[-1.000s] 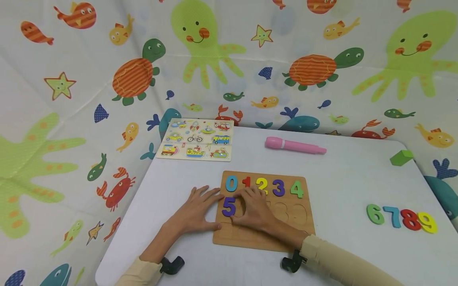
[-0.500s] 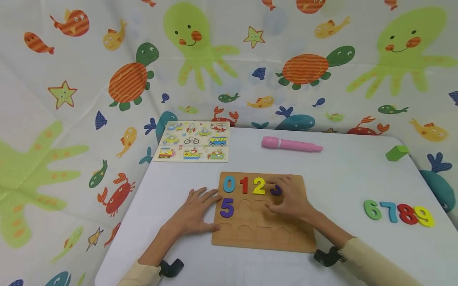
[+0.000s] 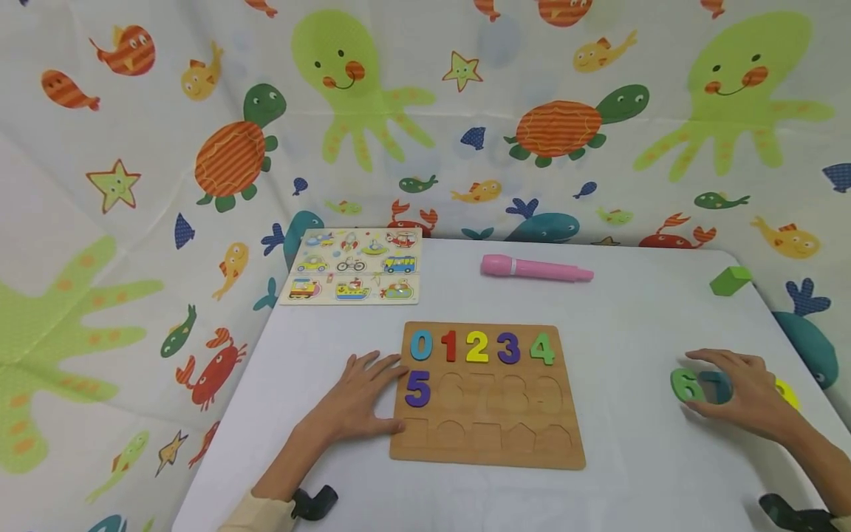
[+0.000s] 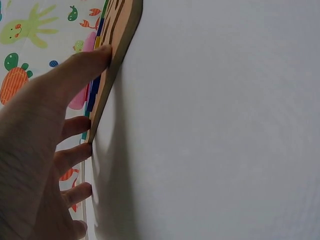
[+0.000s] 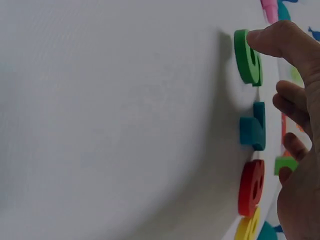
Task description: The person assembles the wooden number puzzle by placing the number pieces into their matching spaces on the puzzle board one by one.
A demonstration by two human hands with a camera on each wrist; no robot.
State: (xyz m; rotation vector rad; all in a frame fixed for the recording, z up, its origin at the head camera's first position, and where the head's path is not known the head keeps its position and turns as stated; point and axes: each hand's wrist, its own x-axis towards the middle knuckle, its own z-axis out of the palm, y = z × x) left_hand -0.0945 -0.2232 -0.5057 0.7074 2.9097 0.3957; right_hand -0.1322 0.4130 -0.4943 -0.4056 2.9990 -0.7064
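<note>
My left hand [image 3: 362,399] lies with spread fingers along the left edge of the wooden number board [image 3: 488,459]; in the left wrist view its thumb [image 4: 95,61] is at the board's edge. Seated in the board are the numbers 0 to 4 along the top and a purple 5 [image 3: 417,389] below. My right hand [image 3: 751,391] is over the loose numbers at the right, thumb and index finger spread about the green 6 [image 3: 677,384]. Its thumb overlaps the 6 in the right wrist view. Beside it lie a blue 7 [image 5: 252,132], a red 8 [image 5: 247,192] and a yellow 9 [image 3: 787,394].
A vehicle picture puzzle [image 3: 352,267] lies at the back left of the white table [image 3: 638,310]. Behind the board is a pink marker-shaped stick [image 3: 535,268]. A green block [image 3: 730,281] stands near the back right corner. A sea-animal printed cloth [image 3: 412,44] hangs behind.
My right hand has moved from the board, beside the 5, across the table to the loose numbers at the right. The left hand has stayed at the board's edge.
</note>
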